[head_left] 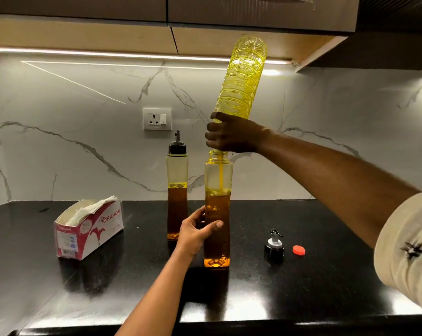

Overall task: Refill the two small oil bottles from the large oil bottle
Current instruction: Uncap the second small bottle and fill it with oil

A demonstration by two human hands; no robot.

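- Open small bottle [217, 238]: stands upright and uncapped on the black counter [302, 287], with oil reaching above its halfway mark. All items below are placed relative to it.
- Left hand [195, 231]: grasps the open small bottle at mid-height from its left side. The thumb lies across the front face and the fingers curl round the far side.
- Large bottle [244, 78]: directly above the open small bottle, inverted and leaning slightly right, with its mouth at the small bottle's neck. It is yellow-tinted and looks mostly drained.
- Right hand [231, 134]: just above the open small bottle's mouth, fingers clenched round the neck end of the large bottle.
- Oil stream [221, 175]: a thin thread falling inside the open small bottle to the oil surface.
- Capped small bottle [177, 190]: just behind and left, upright, about half full.
- Spout cap [274, 246]: loose on the counter, near on the right.
- Red cap [298, 250]: further right, beside the spout cap.
- Tissue box [89, 229]: well to the left.
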